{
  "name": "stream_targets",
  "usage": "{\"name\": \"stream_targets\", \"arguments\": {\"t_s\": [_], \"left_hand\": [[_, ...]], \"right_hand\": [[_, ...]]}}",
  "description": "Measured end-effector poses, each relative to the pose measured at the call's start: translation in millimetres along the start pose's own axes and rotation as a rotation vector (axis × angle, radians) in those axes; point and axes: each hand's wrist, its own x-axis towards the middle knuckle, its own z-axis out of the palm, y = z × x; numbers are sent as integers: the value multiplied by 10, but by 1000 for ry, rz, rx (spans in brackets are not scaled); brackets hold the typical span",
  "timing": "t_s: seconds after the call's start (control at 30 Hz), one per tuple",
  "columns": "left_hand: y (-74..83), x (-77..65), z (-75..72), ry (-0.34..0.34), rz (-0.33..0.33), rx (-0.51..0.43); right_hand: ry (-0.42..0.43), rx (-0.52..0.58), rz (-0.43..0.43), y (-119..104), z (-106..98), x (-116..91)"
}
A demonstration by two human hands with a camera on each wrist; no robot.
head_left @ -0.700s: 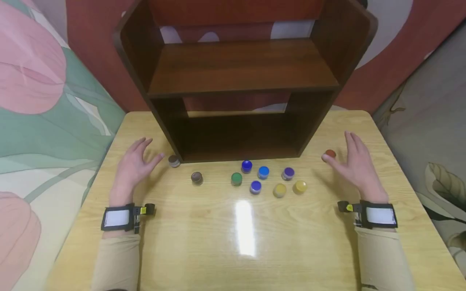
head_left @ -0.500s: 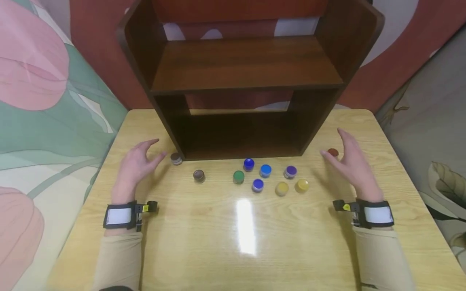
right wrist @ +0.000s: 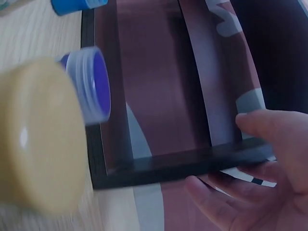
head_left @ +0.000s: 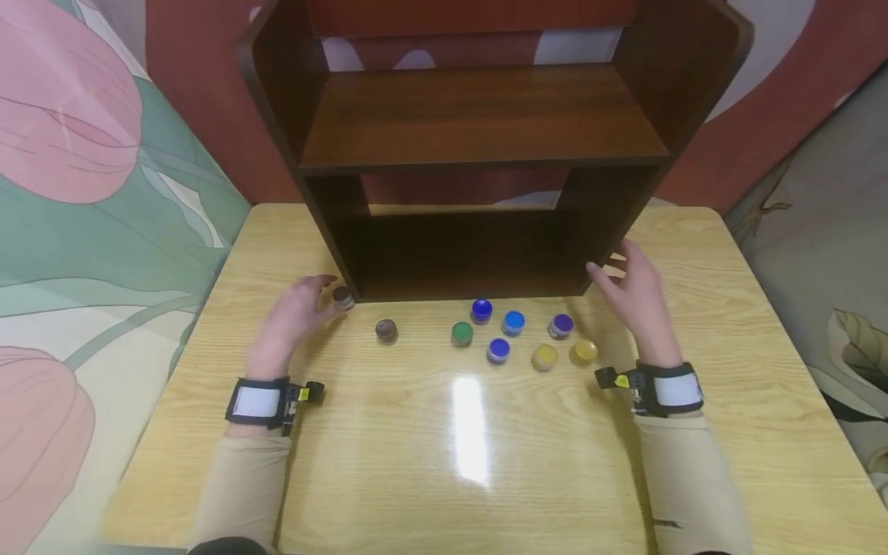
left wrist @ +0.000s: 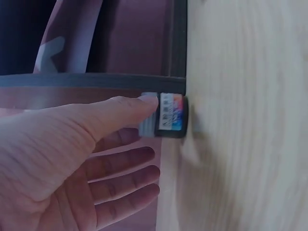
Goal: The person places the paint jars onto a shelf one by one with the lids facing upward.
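A small paint jar with a dark brown top stands by the shelf's front left corner. My left hand reaches to it, thumb lying over the jar in the left wrist view; the index fingertip is partly hidden behind. The other fingers stay extended and apart. My right hand straddles the right side panel of the dark brown shelf. Thumb is on the inner side and fingers on the outer side in the right wrist view; the thumb looks apart from the panel.
Several more paint jars stand before the shelf: brown, green, dark blue, light blue, blue, purple and two yellow. All stand on the light wooden table.
Both hands have moved inward: the left to the brown-topped jar, the right leftward to the shelf's side panel. The red-brown jar at the right is now hidden from the head view.
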Motion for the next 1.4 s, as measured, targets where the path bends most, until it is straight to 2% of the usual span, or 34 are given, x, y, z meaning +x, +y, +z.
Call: {"name": "stream_targets", "arguments": {"t_s": [0.33,0.6,0.8,1.0,1.17,1.4], "left_hand": [[49,48,138,57,83,-36],[21,50,152,72,94,-110],[-21,12,85,60,96,-180],[-52,-64,-57,37,105,-252],[-27,-136,-166,31,115,-284],[41,-150,-212,51,151,-306]], "right_hand": [[103,9,11,32,72,23],[96,18,-14,119,57,53],[89,9,-35,135,63,75],[84,11,-32,155,72,90],[79,9,-38,175,82,95],[86,15,-54,214,94,111]]}}
